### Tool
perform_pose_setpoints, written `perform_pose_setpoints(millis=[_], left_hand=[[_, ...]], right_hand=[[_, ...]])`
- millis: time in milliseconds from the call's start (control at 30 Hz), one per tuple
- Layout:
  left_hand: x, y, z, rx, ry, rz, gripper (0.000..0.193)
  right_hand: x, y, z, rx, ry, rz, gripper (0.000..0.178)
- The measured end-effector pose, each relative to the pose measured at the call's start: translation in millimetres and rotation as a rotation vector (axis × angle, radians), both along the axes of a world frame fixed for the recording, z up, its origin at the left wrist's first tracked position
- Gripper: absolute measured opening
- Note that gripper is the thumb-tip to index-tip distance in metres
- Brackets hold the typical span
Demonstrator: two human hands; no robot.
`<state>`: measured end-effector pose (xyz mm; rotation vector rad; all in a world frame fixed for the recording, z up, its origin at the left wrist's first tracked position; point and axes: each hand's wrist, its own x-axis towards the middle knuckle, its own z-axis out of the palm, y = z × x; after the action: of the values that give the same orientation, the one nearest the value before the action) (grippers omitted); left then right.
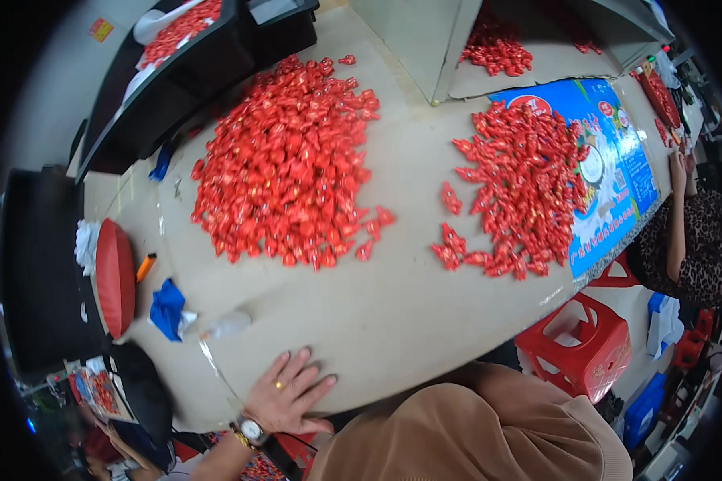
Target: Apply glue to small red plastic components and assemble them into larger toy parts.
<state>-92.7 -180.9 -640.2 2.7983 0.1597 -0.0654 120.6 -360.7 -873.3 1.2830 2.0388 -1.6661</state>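
My left hand (290,394) rests palm down on the near edge of the pale tabletop (361,321). Its fingers are spread and it holds nothing; a ring and a wristwatch (251,431) show on it. My right hand is out of sight. A large heap of small red plastic pieces (289,168) lies farther away, left of centre. On the right, a second heap of similar red pieces (529,192) partly covers a blue printed sheet (630,184). Nearest my hand are a small clear bottle (229,324), lying down, and a crumpled blue item (168,309).
An orange-handled tool (146,267) lies beside a red basin (115,279) at the left edge. A black bin (208,84) and a grey open-fronted cabinet (413,36) stand at the back. Right, a red stool (578,345) and a person's forearm (678,216); another person works lower left.
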Motion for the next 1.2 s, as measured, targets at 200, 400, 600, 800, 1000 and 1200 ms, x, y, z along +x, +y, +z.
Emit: perform_pose_setpoints(millis=[200, 400, 600, 800, 1000, 1200], left_hand=[[2, 10, -4, -0.001, -0.097, 0.102, 0.081], [11, 9, 11, 0.176, -0.132, 0.087, 0.079], [7, 1, 7, 0.182, -0.192, 0.101, 0.075], [6, -8, 12, 0.192, -0.222, 0.074, 0.072], [43, -18, 12, 0.151, -0.296, 0.098, 0.06], [69, -50, 14, -0.008, -0.507, 0.239, 0.053]], right_hand=[[14, 2, 8, -0.021, -0.003, -0.15, 0.04], [18, 13, -3, 0.059, -0.034, -0.232, 0.041], [22, 16, 7, 0.109, -0.014, -0.346, 0.042], [27, 36, 39, 0.195, 0.122, -0.522, 0.044], [68, 11, 112, 0.056, 0.283, -0.53, 0.055], [73, -14, 220, -0.066, 0.543, -0.558, 0.057]])
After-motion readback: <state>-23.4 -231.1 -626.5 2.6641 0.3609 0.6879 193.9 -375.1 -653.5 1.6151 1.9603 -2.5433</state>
